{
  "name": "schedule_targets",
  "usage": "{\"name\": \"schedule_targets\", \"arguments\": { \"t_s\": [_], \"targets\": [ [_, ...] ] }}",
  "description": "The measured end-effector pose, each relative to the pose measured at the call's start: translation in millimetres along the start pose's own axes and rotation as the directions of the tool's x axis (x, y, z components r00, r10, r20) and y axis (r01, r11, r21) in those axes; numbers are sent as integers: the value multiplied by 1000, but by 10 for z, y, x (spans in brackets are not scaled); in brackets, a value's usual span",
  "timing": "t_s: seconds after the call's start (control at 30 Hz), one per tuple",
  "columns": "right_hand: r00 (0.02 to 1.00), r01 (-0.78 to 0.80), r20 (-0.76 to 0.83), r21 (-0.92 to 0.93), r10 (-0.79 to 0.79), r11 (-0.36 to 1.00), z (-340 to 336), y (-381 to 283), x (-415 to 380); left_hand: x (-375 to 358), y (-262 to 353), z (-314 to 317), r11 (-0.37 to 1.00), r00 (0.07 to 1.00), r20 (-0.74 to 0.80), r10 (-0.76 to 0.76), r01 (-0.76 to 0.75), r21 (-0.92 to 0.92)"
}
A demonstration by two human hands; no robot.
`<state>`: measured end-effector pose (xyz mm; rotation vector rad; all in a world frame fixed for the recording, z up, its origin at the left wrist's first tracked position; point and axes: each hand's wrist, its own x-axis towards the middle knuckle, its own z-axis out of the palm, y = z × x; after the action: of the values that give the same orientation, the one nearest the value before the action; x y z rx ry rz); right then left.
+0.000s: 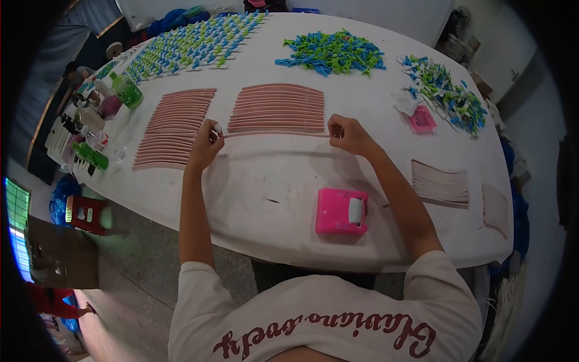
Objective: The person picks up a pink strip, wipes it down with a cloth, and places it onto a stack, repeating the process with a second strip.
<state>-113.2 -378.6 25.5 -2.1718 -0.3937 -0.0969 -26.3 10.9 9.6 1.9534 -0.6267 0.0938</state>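
Observation:
A thin pinkish-brown strip is stretched nearly level between my two hands, just in front of a neat row of similar strips. My left hand pinches its left end, and a small whitish patch shows at the fingers. The right end is pinched by my right hand. To the left of my left hand lies a second row of strips. A pink tape dispenser with a pale roll sits on the white table, nearer to me than the strip.
Blue and green plastic pieces lie in a pile, a mixed heap and an ordered spread. Paler strips rest at right, near a small pink box. Green bottles stand at the left edge.

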Motion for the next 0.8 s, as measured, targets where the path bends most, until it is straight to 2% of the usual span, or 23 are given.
{"name": "schedule_targets", "arguments": {
  "t_s": [0.07, 0.13, 0.23, 0.4, 0.63, 0.8],
  "targets": [
    [1000, -20, -11, 25, 20, 999, 83, 89, 54, 45, -87, 12, 1000, 1000, -20, -6, 6, 2],
    [998, -52, -25, 49, 53, 997, 144, 174, 86, 30, -178, 65, 988, 985, -95, -142, 147, 53],
    [997, -62, -45, 52, 65, 997, 193, 262, 101, 7, -76, 146, 977, 967, -148, -209, 211, 2],
    [991, -51, -122, 49, 57, 997, 231, 282, 95, 56, -10, 192, 971, 969, -135, -207, 221, 93],
    [985, -134, -108, 2, 133, 991, 233, 281, 105, 84, -43, 216, 954, 959, -162, -233, 258, 154],
    [984, -77, -159, 0, 76, 997, 255, 300, 107, 89, -17, 239, 954, 963, -189, -193, 229, 192]
  ]
}}
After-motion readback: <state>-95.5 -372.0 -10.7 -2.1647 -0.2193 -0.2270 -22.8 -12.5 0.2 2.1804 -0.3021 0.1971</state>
